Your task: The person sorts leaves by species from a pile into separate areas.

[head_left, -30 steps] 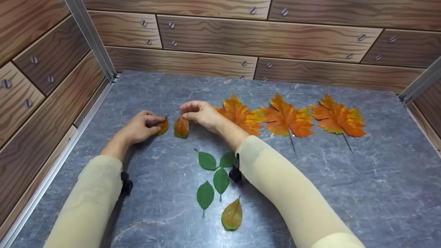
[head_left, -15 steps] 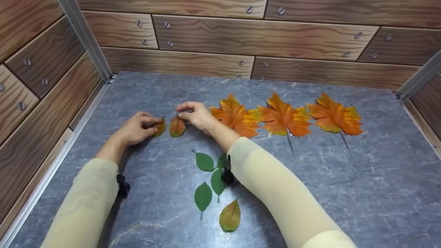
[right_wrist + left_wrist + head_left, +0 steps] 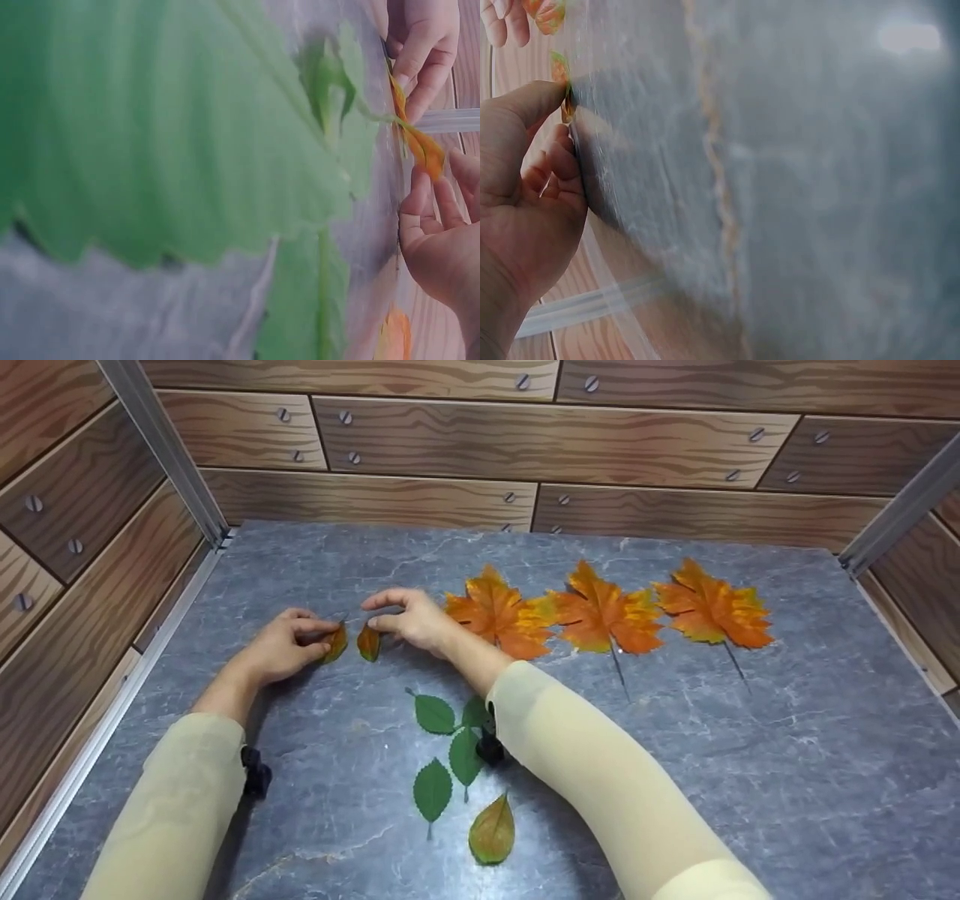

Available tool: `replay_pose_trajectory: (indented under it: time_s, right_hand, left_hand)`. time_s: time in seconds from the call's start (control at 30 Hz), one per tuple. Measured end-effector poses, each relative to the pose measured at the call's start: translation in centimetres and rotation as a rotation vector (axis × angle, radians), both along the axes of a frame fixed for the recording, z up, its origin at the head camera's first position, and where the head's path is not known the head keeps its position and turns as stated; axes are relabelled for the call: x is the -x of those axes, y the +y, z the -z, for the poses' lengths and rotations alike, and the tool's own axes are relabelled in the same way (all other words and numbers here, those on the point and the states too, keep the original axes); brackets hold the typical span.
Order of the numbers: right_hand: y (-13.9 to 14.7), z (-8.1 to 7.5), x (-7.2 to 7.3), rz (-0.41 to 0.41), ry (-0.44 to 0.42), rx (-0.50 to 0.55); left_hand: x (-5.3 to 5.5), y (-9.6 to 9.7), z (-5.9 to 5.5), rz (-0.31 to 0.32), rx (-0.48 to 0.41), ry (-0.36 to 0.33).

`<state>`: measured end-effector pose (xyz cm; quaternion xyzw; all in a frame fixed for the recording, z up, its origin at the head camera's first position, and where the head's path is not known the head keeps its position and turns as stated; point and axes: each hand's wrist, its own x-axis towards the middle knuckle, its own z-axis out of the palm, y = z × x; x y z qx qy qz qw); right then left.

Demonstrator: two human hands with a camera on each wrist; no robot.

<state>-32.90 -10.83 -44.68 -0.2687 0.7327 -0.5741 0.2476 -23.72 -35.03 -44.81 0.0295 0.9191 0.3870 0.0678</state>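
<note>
My left hand (image 3: pixel 281 650) pinches a small orange-green leaf (image 3: pixel 337 644) between thumb and fingers at the left of the table. In the left wrist view its thumb lies against that leaf (image 3: pixel 559 69). Just to the right, my right hand (image 3: pixel 421 624) holds a second small orange-green leaf (image 3: pixel 368 644) by its upper end, with the index finger stretched out above. The right wrist view shows this second leaf (image 3: pixel 426 154) twisted and at the fingertips. The two leaves stand side by side with a narrow gap in the head view.
Three orange maple leaves (image 3: pixel 606 611) lie in a row to the right. Several green leaves (image 3: pixel 433 789) are grouped at the table's middle, one partly behind the right wrist camera (image 3: pixel 491 748). A brownish-green leaf (image 3: pixel 492 832) lies nearer. Wood-patterned walls (image 3: pixel 420 439) enclose the table.
The leaf in the right hand has turned and looks narrower, and it has come slightly closer to the left one. The whole head view has shifted a little.
</note>
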Motion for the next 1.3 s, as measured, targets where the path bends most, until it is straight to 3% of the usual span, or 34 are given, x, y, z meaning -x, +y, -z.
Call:
replay_pose_trajectory:
  time_s: [0.43,0.7,0.9,1.1,1.3]
  right_hand:
    - [0.6,0.0,-1.0,-0.049,-0.002,0.007]
    - [2.3,-1.4,-1.3,-0.060,0.064,-0.016]
    - [4.4,-3.1,-1.8,-0.045,0.092,-0.035]
    - [8.3,-4.8,-3.6,-0.055,0.120,-0.032]
    - [13.2,-5.1,-6.4,-0.117,0.171,-0.074]
  left_hand:
    - [0.2,0.6,0.2,0.007,-0.024,-0.002]
    - [0.2,0.6,0.3,-0.002,0.002,-0.029]
    - [0.2,0.5,0.3,0.007,0.021,-0.012]
    - [0.1,0.4,0.2,0.020,0.015,0.000]
    - [0.0,0.0,0.1,0.007,0.017,-0.021]
